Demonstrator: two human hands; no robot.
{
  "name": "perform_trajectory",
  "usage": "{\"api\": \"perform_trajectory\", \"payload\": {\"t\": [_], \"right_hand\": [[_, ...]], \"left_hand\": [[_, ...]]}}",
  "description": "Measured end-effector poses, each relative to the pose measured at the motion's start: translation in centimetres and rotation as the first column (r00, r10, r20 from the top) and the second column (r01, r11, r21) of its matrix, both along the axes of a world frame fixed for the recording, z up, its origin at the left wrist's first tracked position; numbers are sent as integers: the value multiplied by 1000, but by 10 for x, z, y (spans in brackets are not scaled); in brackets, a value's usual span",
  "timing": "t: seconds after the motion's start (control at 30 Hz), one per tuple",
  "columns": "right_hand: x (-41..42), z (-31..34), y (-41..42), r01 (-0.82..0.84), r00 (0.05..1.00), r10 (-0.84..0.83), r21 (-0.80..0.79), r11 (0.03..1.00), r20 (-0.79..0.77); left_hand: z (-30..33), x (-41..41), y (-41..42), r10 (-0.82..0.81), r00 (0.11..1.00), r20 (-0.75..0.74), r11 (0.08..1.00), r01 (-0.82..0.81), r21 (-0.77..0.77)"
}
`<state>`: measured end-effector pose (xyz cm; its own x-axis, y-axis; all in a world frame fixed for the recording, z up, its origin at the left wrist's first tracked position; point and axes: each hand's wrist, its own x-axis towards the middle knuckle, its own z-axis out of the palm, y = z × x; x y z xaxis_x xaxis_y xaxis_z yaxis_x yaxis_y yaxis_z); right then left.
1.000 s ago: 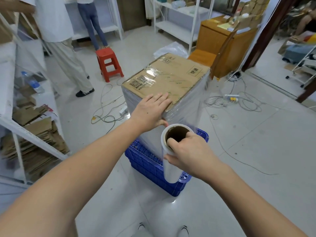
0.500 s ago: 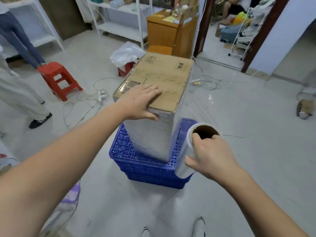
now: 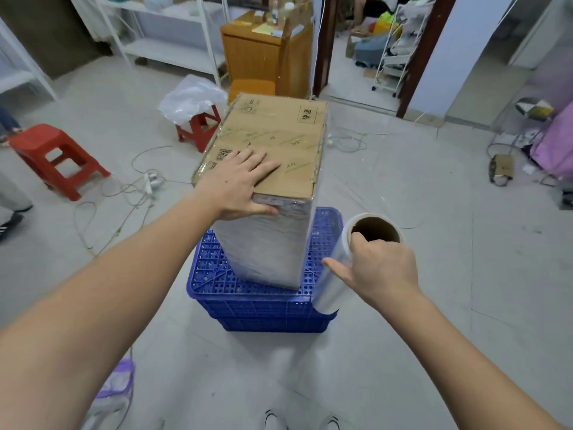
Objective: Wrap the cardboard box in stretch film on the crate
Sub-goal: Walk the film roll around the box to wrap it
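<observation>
Cardboard box (image 3: 273, 144): stood upright on the blue crate (image 3: 260, 301), toward its left and rear; I saw film already covering its sides and the top bare.
Left hand (image 3: 240, 181): lay flat on the box's near top edge, fingers straight and spread, thumb over the wrapped front face, pressing and not gripping.
Right hand (image 3: 379, 268): fingers curled round the upper end of the stretch film roll (image 3: 347, 262), one fingertip hooked into the cardboard core.
Roll position: just right of the box's near corner, over the crate's edge.
Handling, my judgement: box stiff, probably light enough to shift under pull; film thin, clingy, slippery-faced.
Hold points: box steadied from the top; roll held by the core end.
</observation>
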<state>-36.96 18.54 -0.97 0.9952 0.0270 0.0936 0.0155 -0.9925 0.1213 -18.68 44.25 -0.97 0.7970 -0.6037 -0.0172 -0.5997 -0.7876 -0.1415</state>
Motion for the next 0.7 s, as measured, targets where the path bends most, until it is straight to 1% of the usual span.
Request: {"api": "perform_trajectory", "payload": {"t": [0.1, 0.13, 0.2, 0.3, 0.4, 0.47, 0.53, 0.7], "right_hand": [[3, 1, -6, -31, 999, 31, 28, 999, 9], [2, 2, -8, -107, 994, 106, 28, 994, 25], [-1, 3, -10, -266, 963, 267, -25, 964, 48], [-6, 4, -10, -339, 933, 326, 67, 938, 152], [-13, 2, -3, -514, 846, 490, 75, 855, 207], [-18, 0, 3, -584, 799, 555, 82, 807, 232], [-21, -2, 11, -622, 776, 587, 122, 773, 232], [-23, -14, 42, -721, 693, 704, 111, 684, 157]], "left_hand": [[2, -2, -2, 25, 1000, -12, 1000, -25, -6], [2, -2, -4, 32, 999, -17, 999, -33, -10], [2, -4, -12, 56, 998, -22, 998, -56, -12], [3, -7, -23, 85, 996, -19, 996, -86, -16], [2, -11, -29, 105, 994, -21, 994, -106, -22], [2, -13, -32, 113, 993, -23, 993, -113, -20], [1, -15, -35, 116, 993, -21, 993, -116, -18], [-2, -20, -42, 127, 992, -2, 992, -127, -12]]}}
